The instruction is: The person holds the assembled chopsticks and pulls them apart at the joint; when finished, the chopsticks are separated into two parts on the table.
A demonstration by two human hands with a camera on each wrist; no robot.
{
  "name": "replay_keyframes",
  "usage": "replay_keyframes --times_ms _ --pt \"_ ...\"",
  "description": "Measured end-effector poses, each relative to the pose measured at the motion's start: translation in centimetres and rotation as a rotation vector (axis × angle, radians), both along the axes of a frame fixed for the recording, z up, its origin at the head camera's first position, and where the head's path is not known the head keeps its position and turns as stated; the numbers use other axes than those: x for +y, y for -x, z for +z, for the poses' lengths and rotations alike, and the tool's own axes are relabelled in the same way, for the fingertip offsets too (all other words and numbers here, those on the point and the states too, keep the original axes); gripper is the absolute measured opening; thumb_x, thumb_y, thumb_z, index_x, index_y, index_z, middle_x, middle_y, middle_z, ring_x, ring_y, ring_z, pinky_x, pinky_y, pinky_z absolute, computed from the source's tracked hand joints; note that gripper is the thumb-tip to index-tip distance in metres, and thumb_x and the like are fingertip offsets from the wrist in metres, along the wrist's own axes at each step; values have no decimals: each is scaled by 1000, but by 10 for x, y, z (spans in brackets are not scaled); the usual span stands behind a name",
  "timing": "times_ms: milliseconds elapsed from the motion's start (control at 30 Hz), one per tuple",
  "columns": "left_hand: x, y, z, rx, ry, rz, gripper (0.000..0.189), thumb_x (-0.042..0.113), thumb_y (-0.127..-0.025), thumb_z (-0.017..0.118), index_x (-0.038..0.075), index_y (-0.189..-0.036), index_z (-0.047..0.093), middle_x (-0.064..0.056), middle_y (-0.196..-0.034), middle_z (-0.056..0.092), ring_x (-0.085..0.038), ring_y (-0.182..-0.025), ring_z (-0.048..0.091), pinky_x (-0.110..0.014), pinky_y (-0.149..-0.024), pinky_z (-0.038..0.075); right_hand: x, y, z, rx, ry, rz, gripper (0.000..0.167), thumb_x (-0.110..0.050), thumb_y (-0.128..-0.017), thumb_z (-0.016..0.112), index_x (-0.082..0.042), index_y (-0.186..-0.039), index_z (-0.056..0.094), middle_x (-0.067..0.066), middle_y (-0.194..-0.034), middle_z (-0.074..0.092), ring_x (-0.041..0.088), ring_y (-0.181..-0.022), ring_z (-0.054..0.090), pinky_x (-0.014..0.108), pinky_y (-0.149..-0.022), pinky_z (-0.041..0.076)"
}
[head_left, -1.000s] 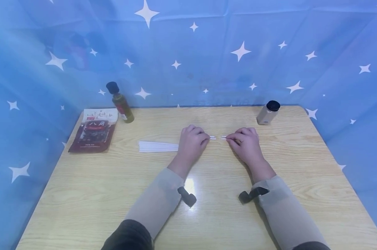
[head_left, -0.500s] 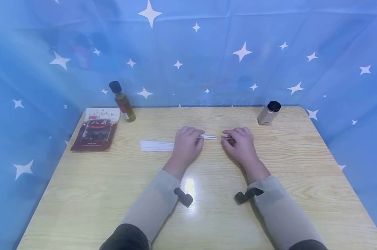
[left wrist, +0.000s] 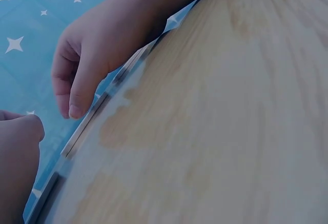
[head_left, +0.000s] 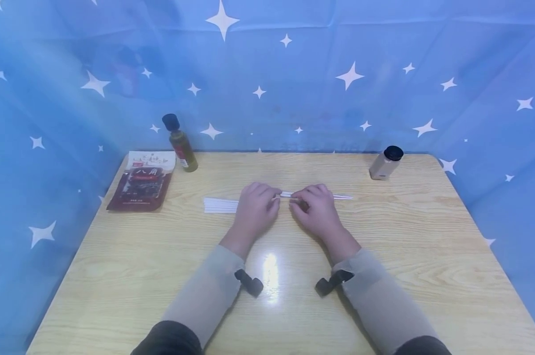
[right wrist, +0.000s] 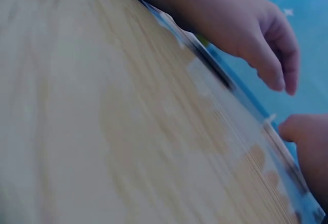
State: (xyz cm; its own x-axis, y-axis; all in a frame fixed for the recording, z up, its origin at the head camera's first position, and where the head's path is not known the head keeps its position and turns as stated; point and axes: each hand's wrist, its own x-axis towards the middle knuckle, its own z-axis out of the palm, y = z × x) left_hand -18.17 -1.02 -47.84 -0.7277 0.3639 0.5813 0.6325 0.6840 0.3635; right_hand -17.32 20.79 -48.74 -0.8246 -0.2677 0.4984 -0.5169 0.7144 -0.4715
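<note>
In the head view thin pale sticks that look like chopsticks (head_left: 286, 194) lie in a row across the table, and their slim far ends (head_left: 344, 197) reach out past the right hand. My right hand (head_left: 316, 209) is over the middle of this row, thumb and forefinger a little apart; whether it touches the sticks is hard to tell. My left hand (head_left: 255, 209) is at the row's left end, its forefinger close to the sticks and nothing visible gripped. Several more white sticks (head_left: 220, 205) lie fanned beside it, partly hidden by that hand. The left wrist view shows a pale stick (left wrist: 84, 129) below the right fingertips.
A brown spice packet (head_left: 143, 187) lies at the table's left back, next to a dark-capped green bottle (head_left: 183, 150). At the right back stands a small jar (head_left: 384, 163) with a black lid. A blue star-patterned curtain (head_left: 258, 59) hangs behind the wooden table (head_left: 161, 276).
Both hands shifted left, the right one further, along the sticks. Their thumbs and forefingers, pinching stick ends a second ago, are now spread. Slim stick ends came into sight right of the right hand.
</note>
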Motion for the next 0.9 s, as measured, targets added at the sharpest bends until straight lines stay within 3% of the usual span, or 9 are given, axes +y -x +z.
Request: replay_keyframes --times_ms 133,367,467,700,900 --pt "-13 -1 -2 -13 10 16 17 14 -99 73 12 -115 78 0 -111 77 -21 -110 65 -41 -104 47 -16 0 -2 15 -2 42 16 -24 -92 79 -13 -103 81 2 -102 75 29 -104 58 53 -97 42" --pt "-36 -3 -6 27 0 20 15 17 -99 68 13 -107 81 -1 -107 78 -24 -107 67 -44 -101 50 -34 -2 -3 41 -14 67 10 -24 -91 78 -16 -95 81 2 -99 74 29 -101 58 53 -94 43" --pt "-47 -4 -7 30 -17 37 16 16 -98 68 12 -106 81 -3 -107 78 -26 -106 66 -46 -98 50 -41 -2 -1 35 -18 76 10 -24 -92 77 -16 -96 82 2 -101 75 29 -103 58 54 -95 42" --pt "-80 -7 -7 -36 -24 114 16 17 -96 71 12 -107 82 -2 -107 78 -27 -108 66 -48 -98 48 -55 -3 1 21 -28 75 8 -21 -93 78 -16 -97 82 1 -102 75 26 -103 57 50 -93 43" --pt "-112 -7 -9 4 -74 136 8 12 -90 79 9 -97 82 -7 -101 77 -32 -101 66 -52 -95 48 -68 -4 0 1 -41 65 12 -23 -95 78 -15 -103 83 2 -106 73 27 -107 57 51 -98 41"
